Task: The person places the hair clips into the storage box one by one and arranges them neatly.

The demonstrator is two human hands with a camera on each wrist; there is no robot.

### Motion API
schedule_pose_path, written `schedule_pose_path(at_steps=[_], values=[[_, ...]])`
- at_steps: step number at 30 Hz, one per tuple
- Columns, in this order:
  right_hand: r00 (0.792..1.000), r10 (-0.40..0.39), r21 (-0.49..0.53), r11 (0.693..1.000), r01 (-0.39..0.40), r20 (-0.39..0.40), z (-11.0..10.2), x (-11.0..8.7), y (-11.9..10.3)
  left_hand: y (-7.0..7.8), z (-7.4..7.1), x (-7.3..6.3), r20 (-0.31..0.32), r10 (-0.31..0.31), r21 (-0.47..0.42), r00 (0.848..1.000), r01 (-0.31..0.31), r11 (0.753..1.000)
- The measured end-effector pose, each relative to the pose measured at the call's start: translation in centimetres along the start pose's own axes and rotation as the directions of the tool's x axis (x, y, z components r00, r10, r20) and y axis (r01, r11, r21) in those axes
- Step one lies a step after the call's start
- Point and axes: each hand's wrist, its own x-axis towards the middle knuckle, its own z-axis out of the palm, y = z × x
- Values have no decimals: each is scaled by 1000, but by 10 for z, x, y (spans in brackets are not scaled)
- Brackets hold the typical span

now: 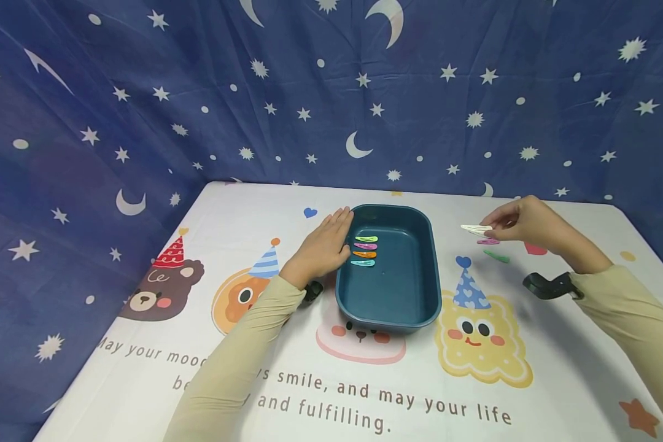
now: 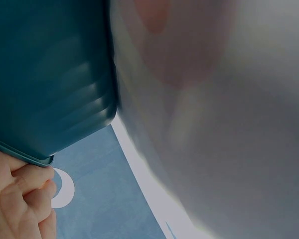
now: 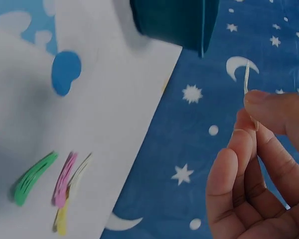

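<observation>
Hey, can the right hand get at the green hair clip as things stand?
Probably yes: the green hair clip lies near the right hand, with nothing on top of it. But that hand pinches a white clip, so it would likely need to release that first.

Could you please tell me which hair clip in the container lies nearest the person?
The light blue clip: it ends the row, with the orange clip, pink clip and yellow-green clip all farther away.

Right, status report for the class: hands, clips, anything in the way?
Right hand pinches white clip. Left hand touches bin. Four clips inside bin. No obstacle seen between white clip and bin.
</observation>
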Motion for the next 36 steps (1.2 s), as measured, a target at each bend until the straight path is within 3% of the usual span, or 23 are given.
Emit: schedule_pose_path(at_steps=[6, 22, 36], values=[[999, 32, 4, 999, -32, 32, 3, 9, -15, -1, -1, 0, 3, 3, 3, 1000, -3, 1000], [996, -3, 83, 997, -5, 94, 19, 23, -56, -2, 1, 2, 1, -4, 18, 1000, 4, 1000], [985, -105, 117, 989, 89, 139, 37, 34, -79, -1, 1, 1, 8, 0, 6, 1000, 0, 1000]])
